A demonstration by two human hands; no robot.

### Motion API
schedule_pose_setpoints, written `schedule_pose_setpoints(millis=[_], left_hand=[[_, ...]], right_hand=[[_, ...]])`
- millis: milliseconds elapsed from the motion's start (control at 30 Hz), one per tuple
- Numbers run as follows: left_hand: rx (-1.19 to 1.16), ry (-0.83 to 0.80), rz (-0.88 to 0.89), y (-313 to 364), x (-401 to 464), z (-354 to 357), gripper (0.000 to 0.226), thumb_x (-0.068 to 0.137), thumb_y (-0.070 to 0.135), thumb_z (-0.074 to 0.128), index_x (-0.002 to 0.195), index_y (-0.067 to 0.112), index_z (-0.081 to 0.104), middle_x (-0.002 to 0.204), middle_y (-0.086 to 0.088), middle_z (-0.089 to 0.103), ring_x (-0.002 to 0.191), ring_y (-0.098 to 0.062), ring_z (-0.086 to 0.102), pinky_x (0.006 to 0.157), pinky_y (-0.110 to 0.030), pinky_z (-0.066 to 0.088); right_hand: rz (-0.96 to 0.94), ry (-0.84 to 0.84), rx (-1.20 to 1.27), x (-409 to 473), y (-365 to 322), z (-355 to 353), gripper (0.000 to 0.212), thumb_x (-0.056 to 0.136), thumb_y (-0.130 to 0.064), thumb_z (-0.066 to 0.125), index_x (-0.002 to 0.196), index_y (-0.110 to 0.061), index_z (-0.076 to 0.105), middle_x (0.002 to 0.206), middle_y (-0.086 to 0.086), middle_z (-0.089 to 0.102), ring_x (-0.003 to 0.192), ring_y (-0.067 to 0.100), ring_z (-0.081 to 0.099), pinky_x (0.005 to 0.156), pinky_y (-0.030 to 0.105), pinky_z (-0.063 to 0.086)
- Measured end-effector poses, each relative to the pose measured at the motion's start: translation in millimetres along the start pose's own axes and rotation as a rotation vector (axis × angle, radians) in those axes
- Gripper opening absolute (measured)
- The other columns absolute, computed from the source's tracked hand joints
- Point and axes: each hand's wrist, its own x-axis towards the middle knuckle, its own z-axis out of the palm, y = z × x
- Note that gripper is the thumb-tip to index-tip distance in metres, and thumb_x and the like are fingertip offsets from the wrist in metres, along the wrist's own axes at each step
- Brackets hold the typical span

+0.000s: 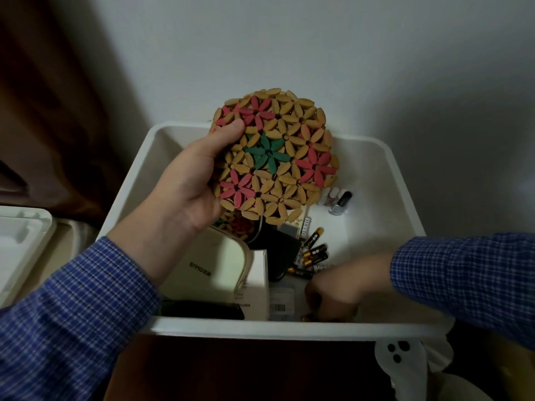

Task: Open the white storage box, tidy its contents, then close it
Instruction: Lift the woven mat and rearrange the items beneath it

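Note:
The white storage box (136, 169) stands open with no lid on it. My left hand (197, 180) grips a round wooden trivet (275, 157) of tan, pink and green petal pieces, held tilted above the box's left half. A second similar trivet (237, 225) lies under it in the box. My right hand (335, 293) is down in the box's near right corner with its fingers curled on something small, seemingly a battery (307, 317). Several black-and-gold batteries (315, 251) lie loose in the middle.
The box also holds a cream pouch (214, 256), a white carton (257, 273), a black case (280, 250), a flat black item (202, 309) and small nail polish bottles (340, 202). The box's white lid (20, 247) lies at the left. A wall is behind.

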Motion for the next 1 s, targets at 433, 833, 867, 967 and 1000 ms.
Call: schedule_pose_setpoints(millis=[433, 833, 867, 967, 1000], left_hand=[[-0.015, 0.015, -0.007, 7, -1, -2, 0.047, 0.088, 0.027, 0.064, 0.131, 0.007, 0.062, 0.122, -0.016, 0.071, 0.110, -0.035, 0.070, 0.089, -0.054, 0.057], [-0.080, 0.008, 0.046, 12, 1, -10, 0.041, 0.093, 0.024, 0.063, 0.128, 0.003, 0.062, 0.119, -0.019, 0.071, 0.107, -0.036, 0.071, 0.081, -0.052, 0.060], [-0.092, 0.001, 0.047, 12, 1, -11, 0.041, 0.093, 0.024, 0.063, 0.128, 0.003, 0.062, 0.120, -0.019, 0.071, 0.108, -0.036, 0.070, 0.084, -0.053, 0.059], [-0.117, -0.003, 0.063, 14, 1, -14, 0.042, 0.093, 0.024, 0.064, 0.130, 0.003, 0.060, 0.123, -0.019, 0.069, 0.111, -0.038, 0.068, 0.092, -0.056, 0.055], [-0.123, -0.004, 0.077, 15, 0, -15, 0.042, 0.094, 0.024, 0.063, 0.131, 0.003, 0.060, 0.124, -0.019, 0.069, 0.112, -0.038, 0.068, 0.094, -0.056, 0.054]], right_hand=[[-0.045, -0.054, 0.015, 0, -5, 4, 0.027, 0.104, -0.029, 0.050, 0.097, -0.008, 0.065, 0.083, 0.006, 0.058, 0.079, 0.024, 0.054, 0.067, 0.030, 0.048], [-0.060, 0.059, 0.046, -4, -6, 10, 0.035, 0.103, -0.039, 0.049, 0.127, -0.015, 0.059, 0.116, 0.008, 0.065, 0.094, 0.023, 0.063, 0.081, 0.034, 0.055], [-0.051, 0.057, 0.049, -3, -6, 11, 0.035, 0.103, -0.037, 0.050, 0.127, -0.013, 0.060, 0.122, 0.012, 0.065, 0.095, 0.024, 0.062, 0.083, 0.035, 0.054], [-0.031, 0.065, 0.053, -1, -5, 12, 0.038, 0.102, -0.037, 0.050, 0.126, -0.011, 0.063, 0.128, 0.017, 0.065, 0.088, 0.022, 0.055, 0.076, 0.034, 0.047], [-0.025, 0.074, 0.055, -2, -4, 12, 0.039, 0.101, -0.038, 0.050, 0.125, -0.011, 0.064, 0.128, 0.017, 0.065, 0.089, 0.022, 0.056, 0.076, 0.034, 0.047]])
